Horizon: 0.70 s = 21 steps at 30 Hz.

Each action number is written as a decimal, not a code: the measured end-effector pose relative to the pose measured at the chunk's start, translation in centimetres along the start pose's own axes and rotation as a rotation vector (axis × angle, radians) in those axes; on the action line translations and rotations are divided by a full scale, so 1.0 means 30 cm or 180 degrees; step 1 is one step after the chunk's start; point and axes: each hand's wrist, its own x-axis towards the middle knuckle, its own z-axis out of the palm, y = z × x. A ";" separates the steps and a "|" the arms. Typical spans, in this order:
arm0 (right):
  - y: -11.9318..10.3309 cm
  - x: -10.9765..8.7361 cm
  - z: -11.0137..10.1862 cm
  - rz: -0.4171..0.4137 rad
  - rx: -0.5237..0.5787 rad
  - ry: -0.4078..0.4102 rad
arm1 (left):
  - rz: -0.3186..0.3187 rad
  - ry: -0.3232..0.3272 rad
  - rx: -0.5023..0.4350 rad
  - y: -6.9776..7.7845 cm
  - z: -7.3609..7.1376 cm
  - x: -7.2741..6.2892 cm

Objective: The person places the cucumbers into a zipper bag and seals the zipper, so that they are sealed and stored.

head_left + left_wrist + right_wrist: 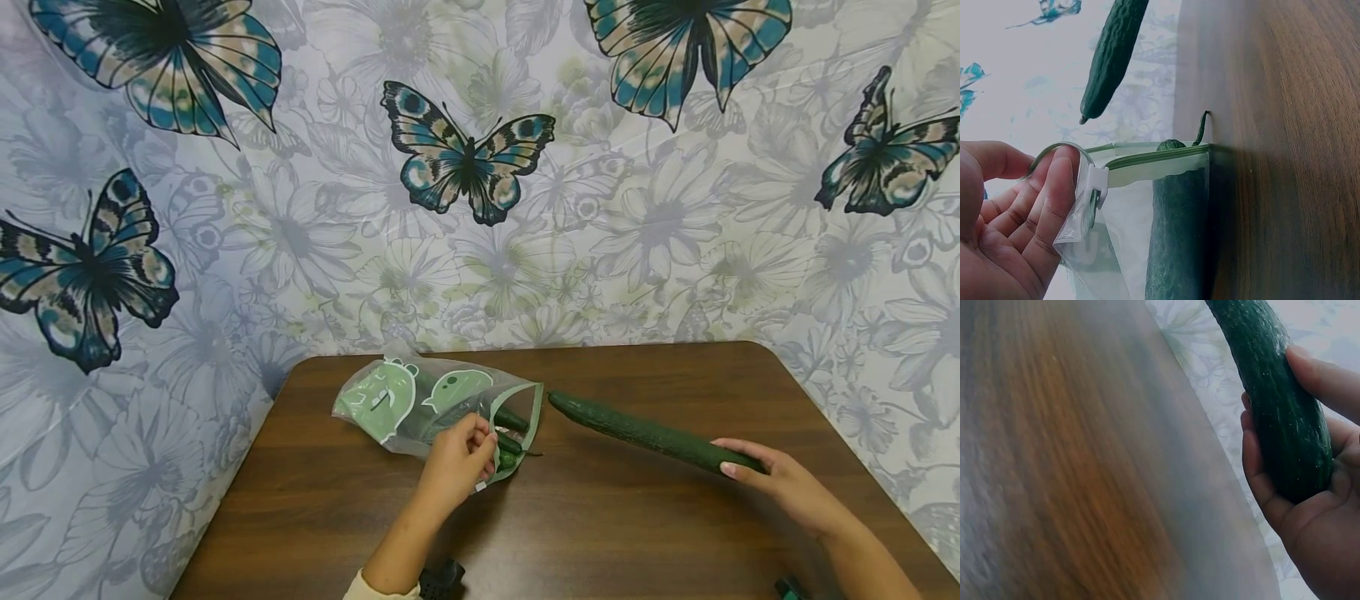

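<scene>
My left hand (pixel 459 458) pinches the rim of a clear zip bag (pixel 442 392) with green animal prints, close to its white slider (pixel 1097 184). The bag lies on its side on the table, its mouth open to the right. Inside are cucumbers (pixel 508 446); a thin stem pokes out past the rim. In my right hand (pixel 783 483) is a long dark green cucumber (pixel 645 432), gripped by one end between thumb and fingers. Its far tip points at the bag's mouth, just outside it. The right wrist view shows the fingers wrapped round the cucumber's end (pixel 1291 437).
A brown wooden table (pixel 600 533) with rounded back corners carries everything. Behind it hangs a cloth (pixel 480 275) printed with flowers and butterflies. A small dark object (pixel 790 587) shows at the bottom edge near my right arm.
</scene>
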 end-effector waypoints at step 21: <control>-0.066 0.082 0.153 -0.0174 -0.0119 -0.0111 | 0.0002 -0.0025 -0.0012 -0.002 -0.004 0.006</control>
